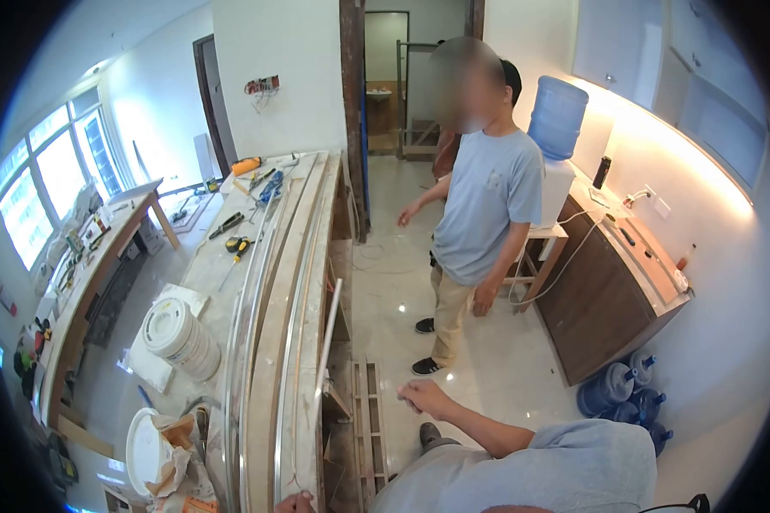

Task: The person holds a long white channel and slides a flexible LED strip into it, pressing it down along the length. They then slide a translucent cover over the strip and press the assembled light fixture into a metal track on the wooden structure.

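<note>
My right hand [426,398] is held out over the floor beside the workbench, its fingers curled in. Whether anything small is inside cannot be made out. Only part of my left hand [295,504] shows at the bottom edge, closed, over the near end of the long strips on the bench. Several long metal strips [239,342] and a wooden board [269,359] lie lengthwise along the workbench [198,265]. A pale tube [328,338] slants along its right edge. Below my right hand stands a slatted wooden frame [369,427].
A person [492,197] in a light blue shirt stands ahead, arms low. On the bench are a white bucket [180,338], a tape measure [235,244] and an open tub [145,453]. Water jugs [607,389] stand by the brown cabinet [586,299] at right.
</note>
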`<state>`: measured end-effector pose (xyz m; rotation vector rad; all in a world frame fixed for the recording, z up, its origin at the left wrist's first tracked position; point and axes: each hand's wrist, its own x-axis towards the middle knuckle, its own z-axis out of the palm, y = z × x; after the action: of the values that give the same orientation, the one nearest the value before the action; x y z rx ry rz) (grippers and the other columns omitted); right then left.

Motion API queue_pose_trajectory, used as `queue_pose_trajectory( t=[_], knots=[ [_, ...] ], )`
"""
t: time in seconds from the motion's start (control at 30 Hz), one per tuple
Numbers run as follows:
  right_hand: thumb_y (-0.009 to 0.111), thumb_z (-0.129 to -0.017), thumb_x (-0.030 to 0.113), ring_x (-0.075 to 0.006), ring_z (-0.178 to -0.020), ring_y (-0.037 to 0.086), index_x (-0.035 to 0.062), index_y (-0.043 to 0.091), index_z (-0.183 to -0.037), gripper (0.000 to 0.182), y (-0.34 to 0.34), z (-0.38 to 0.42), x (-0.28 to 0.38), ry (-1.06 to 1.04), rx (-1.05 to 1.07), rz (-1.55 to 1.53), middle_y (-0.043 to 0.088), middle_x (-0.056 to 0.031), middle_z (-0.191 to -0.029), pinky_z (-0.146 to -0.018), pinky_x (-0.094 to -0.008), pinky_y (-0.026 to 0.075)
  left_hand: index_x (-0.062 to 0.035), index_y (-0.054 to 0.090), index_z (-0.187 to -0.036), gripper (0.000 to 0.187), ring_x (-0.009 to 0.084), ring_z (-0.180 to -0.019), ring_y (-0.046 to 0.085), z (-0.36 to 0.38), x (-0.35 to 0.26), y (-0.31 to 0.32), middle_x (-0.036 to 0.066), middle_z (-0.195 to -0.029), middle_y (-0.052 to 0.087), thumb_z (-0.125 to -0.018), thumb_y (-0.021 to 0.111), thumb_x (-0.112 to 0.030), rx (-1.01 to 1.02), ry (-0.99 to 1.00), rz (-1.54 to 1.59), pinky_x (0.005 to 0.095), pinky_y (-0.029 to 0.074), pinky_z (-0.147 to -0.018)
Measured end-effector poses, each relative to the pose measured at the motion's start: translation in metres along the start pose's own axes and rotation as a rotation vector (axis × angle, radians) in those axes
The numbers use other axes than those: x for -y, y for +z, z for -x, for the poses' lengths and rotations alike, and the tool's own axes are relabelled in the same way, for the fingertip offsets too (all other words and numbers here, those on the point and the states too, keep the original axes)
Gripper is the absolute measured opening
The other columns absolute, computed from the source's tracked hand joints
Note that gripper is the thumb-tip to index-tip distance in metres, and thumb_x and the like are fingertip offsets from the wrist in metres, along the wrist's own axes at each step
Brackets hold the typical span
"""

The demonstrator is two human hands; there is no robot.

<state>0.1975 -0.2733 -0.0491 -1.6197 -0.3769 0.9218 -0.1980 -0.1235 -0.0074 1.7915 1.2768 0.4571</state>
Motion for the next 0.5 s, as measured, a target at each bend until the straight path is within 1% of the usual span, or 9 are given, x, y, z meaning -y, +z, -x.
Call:
queue_pose_trajectory(
  t=[0.1, 0.13, 0.2, 0.23, 0.3, 0.37, 0.43, 0.47, 0.5],
  knots=[
    [0.063, -0.098, 0.037, -0.0102, -0.054, 0.050, 0.0019, 0.063, -0.083, 0.038, 0.009, 0.048, -0.012, 0.143, 0.088, 0.160, 0.055, -0.0019, -0.064, -0.049, -0.0267, 0.039, 0.0044, 0.072, -0.092, 0.033, 0.0220, -0.063, 0.061, -0.026, 0.007, 0.001, 0.012, -0.068, 0.065, -0.091, 0.067, -0.028, -0.024, 0.068, -0.181, 0.0378, 0.048, -0.058],
    [0.063, -0.098, 0.037, -0.0102, -0.054, 0.050, 0.0019, 0.063, -0.083, 0.038, 0.012, 0.059, -0.020, 0.148, 0.076, 0.165, 0.055, -0.0019, -0.064, -0.049, -0.0267, 0.039, 0.0044, 0.072, -0.092, 0.033, 0.0220, -0.063, 0.061, -0.027, 0.004, 0.003, 0.012, -0.068, 0.065, -0.091, 0.067, -0.028, -0.012, 0.070, -0.174, 0.0378, 0.048, -0.058],
    [0.063, -0.097, 0.038, -0.0117, -0.057, 0.052, 0.0024, 0.065, -0.084, 0.038, 0.015, 0.079, -0.030, 0.069, 0.240, 0.285, 0.056, -0.0023, -0.065, -0.053, -0.0286, 0.042, 0.0064, 0.069, -0.108, 0.040, 0.0357, -0.084, 0.069, -0.025, -0.009, 0.003, 0.024, -0.090, 0.070, -0.088, 0.069, -0.027, -0.127, 0.126, -0.310, 0.0432, 0.053, -0.076],
    [0.063, -0.097, 0.038, -0.0117, -0.057, 0.052, 0.0024, 0.065, -0.084, 0.038, 0.015, 0.085, -0.027, 0.072, 0.238, 0.288, 0.056, -0.0023, -0.065, -0.053, -0.0286, 0.042, 0.0052, 0.067, -0.116, 0.043, 0.0406, -0.101, 0.068, -0.023, -0.024, -0.002, 0.029, -0.109, 0.069, -0.087, 0.070, -0.027, -0.036, -0.008, -0.291, 0.0439, 0.053, -0.086],
    [0.062, -0.098, 0.038, -0.0134, -0.058, 0.052, 0.0019, 0.065, -0.084, 0.039, 0.021, 0.092, -0.017, -0.078, 0.338, 0.643, 0.057, -0.0022, -0.063, -0.057, -0.0323, 0.045, 0.0058, 0.067, -0.114, 0.042, 0.0404, -0.097, 0.068, -0.026, 0.005, 0.006, 0.028, -0.105, 0.069, -0.088, 0.070, -0.027, -0.105, 0.075, -0.271, 0.0444, 0.053, -0.084],
    [0.061, -0.098, 0.037, -0.0197, -0.073, 0.059, 0.0004, 0.068, -0.095, 0.037, 0.037, 0.099, 0.063, -0.236, 0.541, 0.655, 0.061, -0.0044, -0.075, -0.074, -0.0348, 0.050, 0.0065, 0.067, -0.111, 0.041, 0.0403, -0.093, 0.068, -0.036, 0.034, 0.016, 0.027, -0.101, 0.070, -0.088, 0.069, -0.027, -0.162, 0.170, -0.248, 0.0448, 0.053, -0.082],
    [0.060, -0.101, 0.030, -0.0195, -0.088, 0.060, 0.0006, 0.067, -0.108, 0.031, 0.064, 0.123, 0.153, -0.682, 0.754, 0.111, 0.063, -0.0111, -0.094, -0.078, -0.0353, 0.048, 0.0039, 0.068, -0.106, 0.035, 0.0373, -0.082, 0.067, -0.043, 0.048, 0.026, 0.025, -0.094, 0.069, -0.090, 0.067, -0.027, -0.183, 0.300, -0.352, 0.0447, 0.052, -0.077],
    [0.059, -0.102, 0.028, -0.0236, -0.101, 0.058, -0.0007, 0.064, -0.117, 0.033, 0.076, 0.125, 0.194, -0.866, 0.953, -0.009, 0.061, -0.0138, -0.108, -0.085, -0.0359, 0.046, 0.0032, 0.067, -0.107, 0.035, 0.0369, -0.083, 0.066, -0.041, 0.047, 0.026, 0.024, -0.095, 0.069, -0.090, 0.067, -0.028, -0.176, 0.327, -0.362, 0.0445, 0.052, -0.078],
    [0.057, -0.102, 0.030, -0.0260, -0.099, 0.059, -0.0024, 0.065, -0.115, 0.036, 0.091, 0.133, 0.226, -1.013, 1.034, -0.078, 0.062, -0.0129, -0.106, -0.084, -0.0366, 0.047, 0.0024, 0.067, -0.109, 0.036, 0.0365, -0.085, 0.066, -0.039, 0.042, 0.027, 0.024, -0.097, 0.068, -0.090, 0.067, -0.028, -0.173, 0.334, -0.372, 0.0442, 0.052, -0.079]
  ],
)
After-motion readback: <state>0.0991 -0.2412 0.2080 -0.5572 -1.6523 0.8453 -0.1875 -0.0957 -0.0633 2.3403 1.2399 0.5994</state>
